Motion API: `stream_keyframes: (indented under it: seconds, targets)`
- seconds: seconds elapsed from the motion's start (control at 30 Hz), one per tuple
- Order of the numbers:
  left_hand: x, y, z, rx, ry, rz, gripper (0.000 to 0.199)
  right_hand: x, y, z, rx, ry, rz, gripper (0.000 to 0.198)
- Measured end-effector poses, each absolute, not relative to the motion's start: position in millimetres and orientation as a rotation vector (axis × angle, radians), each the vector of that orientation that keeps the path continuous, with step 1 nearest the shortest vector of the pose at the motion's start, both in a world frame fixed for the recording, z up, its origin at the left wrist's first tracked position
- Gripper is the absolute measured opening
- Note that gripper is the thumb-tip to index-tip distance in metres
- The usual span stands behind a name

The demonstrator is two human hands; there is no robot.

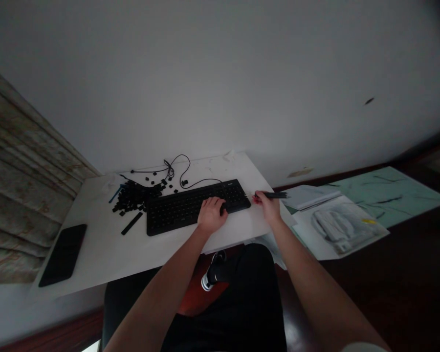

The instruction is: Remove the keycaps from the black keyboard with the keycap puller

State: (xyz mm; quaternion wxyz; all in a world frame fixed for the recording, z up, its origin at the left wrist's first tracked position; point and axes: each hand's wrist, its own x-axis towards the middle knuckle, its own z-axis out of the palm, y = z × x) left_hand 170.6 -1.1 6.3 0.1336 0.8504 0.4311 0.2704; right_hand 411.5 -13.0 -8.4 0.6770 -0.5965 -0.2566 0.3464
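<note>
A black keyboard (179,208) lies at a slant on the white desk. My left hand (211,212) rests on its right half, fingers laid over the keys and thumb apart. To the right of the keyboard, my right hand (267,205) is closed around a dark slim tool (276,195) that looks like a keycap puller. Its thin pale prongs point left at the keyboard's right end. Left of the keyboard is a heap of small black keycaps (134,195), with several scattered behind it. A longer black bar-shaped piece (132,223) lies in front of the heap.
A black cable (183,156) loops behind the keyboard. At the desk's left edge lies a flat dark rectangular object (64,254). A blue stick (115,194) pokes out by the heap. Papers and a packaged item (333,222) sit lower at right. A curtain (18,186) hangs left.
</note>
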Motion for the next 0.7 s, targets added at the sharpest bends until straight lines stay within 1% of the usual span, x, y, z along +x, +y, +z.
stream_keyframes:
  seconds: [0.17, 0.3, 0.43, 0.5, 0.6, 0.7]
  targets:
    - [170, 2, 9, 2.411, 1.264, 0.748, 0.039, 403, -11, 13, -1.406, -0.582, 0.893, 0.030]
    - [170, 1, 10, 2.364, 1.261, 0.728, 0.049, 377, -13, 36, -1.461, -0.915, 0.977, 0.030]
    - [171, 1, 9, 2.415, 1.217, 0.719, 0.060, 352, -13, 52, -1.544, -1.211, 1.050, 0.022]
    - [171, 1, 7, 2.457, 1.200, 0.710, 0.059, 345, -11, 56, -1.577, -1.323, 1.056, 0.019]
    - [171, 3, 5, 2.497, 1.197, 0.682, 0.044, 342, -7, 58, -1.615, -1.460, 1.024, 0.017]
    - [171, 5, 4, 2.500, 1.212, 0.675, 0.038, 343, -4, 56, -1.662, -1.492, 1.015, 0.015]
